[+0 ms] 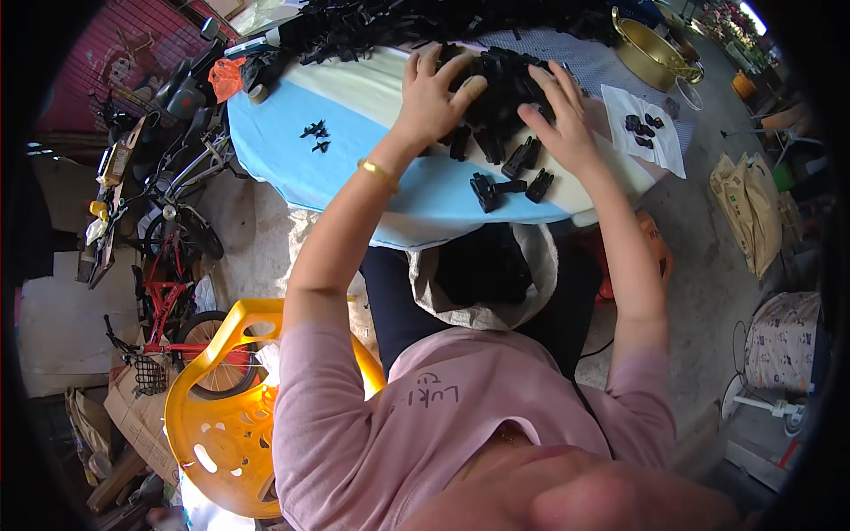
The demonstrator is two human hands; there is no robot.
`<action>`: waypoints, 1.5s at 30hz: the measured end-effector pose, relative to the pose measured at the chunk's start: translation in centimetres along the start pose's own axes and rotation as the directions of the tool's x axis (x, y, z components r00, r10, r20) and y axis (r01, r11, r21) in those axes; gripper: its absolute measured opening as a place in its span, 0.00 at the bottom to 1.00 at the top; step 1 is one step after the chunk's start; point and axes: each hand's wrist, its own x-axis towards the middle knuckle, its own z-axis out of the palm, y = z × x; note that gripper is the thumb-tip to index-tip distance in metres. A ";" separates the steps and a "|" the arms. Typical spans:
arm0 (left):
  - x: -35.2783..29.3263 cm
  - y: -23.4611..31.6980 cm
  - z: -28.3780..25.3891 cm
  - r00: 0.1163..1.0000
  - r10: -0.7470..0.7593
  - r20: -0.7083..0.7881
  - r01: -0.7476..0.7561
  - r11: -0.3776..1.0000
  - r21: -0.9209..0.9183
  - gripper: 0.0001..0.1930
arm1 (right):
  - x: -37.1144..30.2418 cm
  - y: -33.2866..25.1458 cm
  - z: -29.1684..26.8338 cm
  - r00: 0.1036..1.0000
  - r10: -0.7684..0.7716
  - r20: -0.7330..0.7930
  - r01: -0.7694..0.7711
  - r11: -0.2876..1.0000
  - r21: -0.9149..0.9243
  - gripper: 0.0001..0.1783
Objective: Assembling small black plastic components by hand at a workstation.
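A heap of black plastic parts [498, 93], which look like clips or buckles, lies on the cloth-covered table [274, 150]. My left hand [434, 99] rests at the heap's left side, fingers spread, with a tan covering on the thumb tip. On the right side, my right hand [563, 122] touches the heap with its fingers apart. Neither hand shows anything gripped, though some fingertips are partly lost against the black parts. Nearer me, a few larger black pieces [522, 157] lie loose by the table's edge. Smaller black bits [315, 133] sit apart at the left.
A bigger black pile [354, 26] spans the table's far side. At right are a white sheet [668, 146] holding several black pieces and a gold-coloured pot [651, 55]. An open pale sack [429, 296] sits between my legs. A yellow chair [212, 442] stands left, near a red bicycle [164, 310].
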 end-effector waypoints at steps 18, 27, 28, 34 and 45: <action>-7.6 6.7 -4.5 0.969 -0.093 0.228 0.127 0.982 -0.139 0.18 | -5.6 -6.3 0.1 0.958 -0.149 0.244 0.075 0.954 0.289 0.30; -13.3 11.5 -4.6 0.991 -0.019 0.135 0.053 0.966 -0.252 0.23 | -9.8 -9.1 -2.7 0.984 -0.075 0.160 -0.008 0.884 0.467 0.16; -13.8 11.4 -4.8 0.989 0.024 0.148 0.014 0.967 -0.255 0.26 | -10.1 -9.1 -3.0 0.975 -0.107 0.197 0.002 0.882 0.470 0.16; -11.8 10.2 -6.7 0.995 0.095 -0.022 -0.096 0.923 -0.372 0.25 | -8.0 -8.7 -5.9 0.898 -0.309 0.314 0.119 0.856 0.503 0.20; 2.4 -7.0 4.9 0.969 -0.244 0.048 0.247 0.965 -0.083 0.25 | 7.0 5.9 3.8 0.928 0.362 0.092 -0.261 0.805 -0.533 0.38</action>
